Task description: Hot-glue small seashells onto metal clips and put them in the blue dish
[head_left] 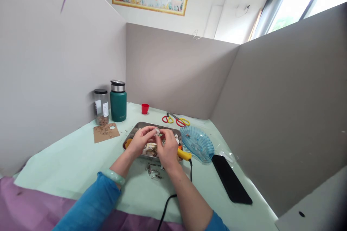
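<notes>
Both hands meet above a metal tray (132,133), pinching one small whitish piece (157,132) whose kind I cannot make out. My left hand (141,140) grips it from the left, with a pale green bangle (114,177) on that wrist. From the other side, the thumb and fingers of my right hand (168,148) close on it. Inside the tray lie pale scraps and small parts, partly hidden by the hands. A yellow-handled corded tool (184,154) rests at the tray's right edge. Several small metal clips (154,171) lie on the cloth just below the tray.
A blue shell-shaped dish (199,142) and a black phone-like slab (231,179) lie to the right. Scissors (180,121) and a red cup (145,108) are behind. A green flask (118,104), a jar (101,106) and brown card (105,133) stand left. Grey partitions (176,68) enclose the table.
</notes>
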Demonstrator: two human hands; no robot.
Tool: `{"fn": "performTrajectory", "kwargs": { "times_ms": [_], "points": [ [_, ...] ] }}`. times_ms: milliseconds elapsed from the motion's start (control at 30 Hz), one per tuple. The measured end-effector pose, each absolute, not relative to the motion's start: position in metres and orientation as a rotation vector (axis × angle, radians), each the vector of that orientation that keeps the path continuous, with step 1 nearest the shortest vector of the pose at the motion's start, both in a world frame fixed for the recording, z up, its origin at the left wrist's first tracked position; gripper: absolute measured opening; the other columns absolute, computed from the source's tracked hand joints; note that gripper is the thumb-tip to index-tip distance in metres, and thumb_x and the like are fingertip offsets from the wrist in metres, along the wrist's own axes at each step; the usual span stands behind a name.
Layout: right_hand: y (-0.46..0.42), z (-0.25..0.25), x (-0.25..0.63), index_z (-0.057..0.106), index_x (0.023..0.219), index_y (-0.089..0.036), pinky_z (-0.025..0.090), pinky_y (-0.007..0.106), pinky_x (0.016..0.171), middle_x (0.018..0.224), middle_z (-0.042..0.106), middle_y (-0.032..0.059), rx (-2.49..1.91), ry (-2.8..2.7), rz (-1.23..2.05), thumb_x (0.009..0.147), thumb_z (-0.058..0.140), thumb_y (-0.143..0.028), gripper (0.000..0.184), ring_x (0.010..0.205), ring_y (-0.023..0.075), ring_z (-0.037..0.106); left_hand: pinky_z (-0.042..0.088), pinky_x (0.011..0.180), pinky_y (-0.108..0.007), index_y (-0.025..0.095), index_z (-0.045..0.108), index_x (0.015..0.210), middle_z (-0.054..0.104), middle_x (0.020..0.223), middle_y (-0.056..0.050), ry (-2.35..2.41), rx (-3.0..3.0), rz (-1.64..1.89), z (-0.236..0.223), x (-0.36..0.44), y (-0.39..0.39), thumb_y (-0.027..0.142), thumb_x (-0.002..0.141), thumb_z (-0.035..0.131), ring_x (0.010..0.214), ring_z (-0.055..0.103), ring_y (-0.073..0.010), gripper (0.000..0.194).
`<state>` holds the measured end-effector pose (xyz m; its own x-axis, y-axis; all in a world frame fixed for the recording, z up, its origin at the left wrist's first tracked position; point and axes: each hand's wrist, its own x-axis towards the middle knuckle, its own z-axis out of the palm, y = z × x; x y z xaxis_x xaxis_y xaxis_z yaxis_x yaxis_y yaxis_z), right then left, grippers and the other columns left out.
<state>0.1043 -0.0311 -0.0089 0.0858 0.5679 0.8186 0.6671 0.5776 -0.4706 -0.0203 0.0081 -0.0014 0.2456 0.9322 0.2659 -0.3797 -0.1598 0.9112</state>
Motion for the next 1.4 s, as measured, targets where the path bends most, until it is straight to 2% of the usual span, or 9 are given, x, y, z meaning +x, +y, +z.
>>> {"fn": "performTrajectory", "kwargs": {
  "times_ms": [267,500,733,900,1067,1400],
  "points": [
    [-0.032,-0.006,0.105,0.059,0.099,-0.018,0.046,0.029,0.072,0.089,0.064,0.0054,-1.076,-1.470,0.061,0.088,0.052,-0.027,0.016,0.078,0.0172,0.059,0.053,0.065,-0.028,0.014,0.069,0.096,0.072,0.083,-0.007,0.522,1.185,1.218,0.002,-0.022,0.006,0.029,0.072,0.072,0.068,0.065,-0.0166,0.028],
    [-0.029,-0.010,0.106,0.057,0.104,-0.018,0.047,0.031,0.075,0.090,0.066,0.0064,-1.063,-1.415,0.164,0.088,0.051,-0.027,0.019,0.079,0.0185,0.061,0.053,0.064,-0.029,0.014,0.062,0.107,0.069,0.079,-0.006,0.515,1.218,1.237,-0.001,-0.023,0.005,0.031,0.072,0.072,0.064,0.064,-0.0152,0.040],
    [-0.033,-0.007,0.106,0.057,0.106,-0.018,0.049,0.031,0.074,0.091,0.065,0.0060,-1.031,-1.437,0.210,0.086,0.055,-0.028,0.023,0.080,0.0181,0.061,0.053,0.062,-0.027,0.016,0.061,0.096,0.066,0.085,-0.003,0.521,1.222,1.275,0.000,-0.023,0.005,0.031,0.070,0.074,0.065,0.063,-0.0129,0.033],
    [-0.037,-0.002,0.105,0.057,0.105,-0.018,0.049,0.030,0.071,0.089,0.065,0.0054,-0.997,-1.440,0.229,0.084,0.057,-0.026,0.023,0.076,0.0174,0.061,0.051,0.057,-0.024,0.017,0.057,0.092,0.063,0.076,0.000,0.535,1.270,1.300,-0.002,-0.023,0.005,0.030,0.071,0.073,0.060,0.061,-0.0117,0.030],
    [-0.037,-0.002,0.106,0.058,0.103,-0.018,0.050,0.028,0.070,0.087,0.066,0.0041,-0.953,-1.426,0.289,0.085,0.054,-0.023,0.019,0.074,0.0164,0.061,0.050,0.059,-0.026,0.017,0.056,0.093,0.064,0.079,0.000,0.538,1.298,1.311,0.001,-0.023,0.003,0.030,0.069,0.074,0.060,0.061,-0.0123,0.033],
    [-0.026,-0.008,0.109,0.060,0.101,-0.019,0.051,0.029,0.069,0.084,0.067,0.0033,-0.934,-1.322,0.432,0.086,0.051,-0.028,0.020,0.075,0.0172,0.063,0.046,0.055,-0.024,0.017,0.059,0.086,0.062,0.071,0.002,0.661,1.367,1.403,-0.003,-0.021,0.007,0.031,0.066,0.075,0.054,0.058,-0.0110,0.030]
  ]
}}
